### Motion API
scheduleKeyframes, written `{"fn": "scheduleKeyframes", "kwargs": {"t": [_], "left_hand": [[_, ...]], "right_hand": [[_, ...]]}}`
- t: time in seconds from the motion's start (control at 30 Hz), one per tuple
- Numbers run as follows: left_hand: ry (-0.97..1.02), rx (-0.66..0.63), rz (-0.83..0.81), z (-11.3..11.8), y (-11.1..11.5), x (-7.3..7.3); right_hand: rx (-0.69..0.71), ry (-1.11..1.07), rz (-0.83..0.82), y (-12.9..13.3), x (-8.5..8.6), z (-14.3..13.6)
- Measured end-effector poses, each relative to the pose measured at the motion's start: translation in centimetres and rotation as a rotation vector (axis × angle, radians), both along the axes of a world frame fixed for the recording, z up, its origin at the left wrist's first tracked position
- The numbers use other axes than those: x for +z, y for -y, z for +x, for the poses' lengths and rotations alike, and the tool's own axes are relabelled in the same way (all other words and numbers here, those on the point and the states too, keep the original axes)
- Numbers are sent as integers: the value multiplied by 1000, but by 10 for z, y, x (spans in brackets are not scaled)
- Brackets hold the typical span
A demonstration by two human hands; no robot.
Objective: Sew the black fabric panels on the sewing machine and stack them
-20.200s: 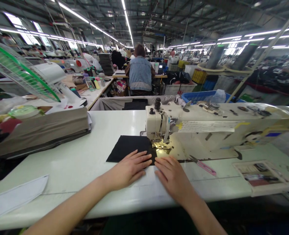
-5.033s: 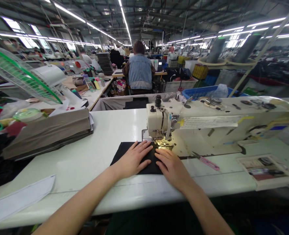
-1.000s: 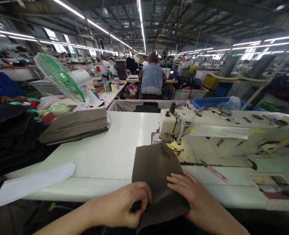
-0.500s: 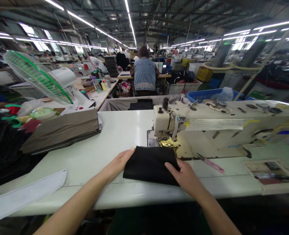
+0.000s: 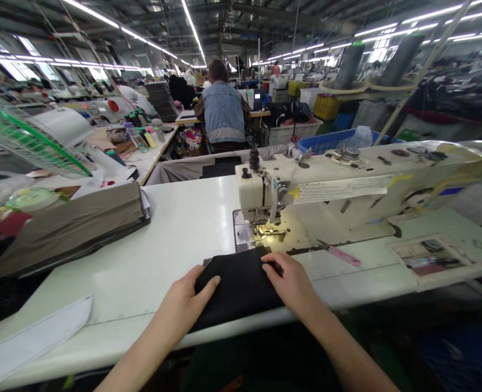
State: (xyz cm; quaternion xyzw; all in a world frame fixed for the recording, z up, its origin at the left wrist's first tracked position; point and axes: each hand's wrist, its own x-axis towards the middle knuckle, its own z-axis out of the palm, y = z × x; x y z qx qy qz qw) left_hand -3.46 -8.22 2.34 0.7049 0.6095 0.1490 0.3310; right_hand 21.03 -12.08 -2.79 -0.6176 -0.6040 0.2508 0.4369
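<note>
The left hand (image 5: 183, 298) grips the left edge of a flat, black fabric piece (image 5: 241, 284), thumb on top; the right hand (image 5: 293, 280) pinches its far right corner. Beyond that hand stands a cream metal sewing machine (image 5: 330, 191).

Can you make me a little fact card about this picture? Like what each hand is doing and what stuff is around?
Left hand: holds the left edge of the black cloth, thumb on top
Right hand: fingertips at the cloth's right side; whether they pinch is unclear
Machine: white sewing machine, light glowing by its needle
Right of the cloth: pink-handled snips on the table
Far left: stack of brown cloth; fan behind it
Ahead: person in a denim vest, back turned
</note>
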Motion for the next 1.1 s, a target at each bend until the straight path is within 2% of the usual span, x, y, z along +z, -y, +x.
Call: {"fn": "scheduleKeyframes", "kwargs": {"t": [0.2, 0.43, 0.63, 1.1], "left_hand": [[-89, -1, 102, 9, -2, -4], [-192, -19, 127, 13, -8, -11], [-286, -34, 111, 14, -9, -10], [-334, -53, 81, 17, -12, -8]], "right_hand": [[-13, 147, 46, 7, 7, 5], [-72, 206, 63, 12, 2, 4], [-70, 187, 13, 9, 4, 5], [-87, 263, -52, 5, 9, 4]]}}
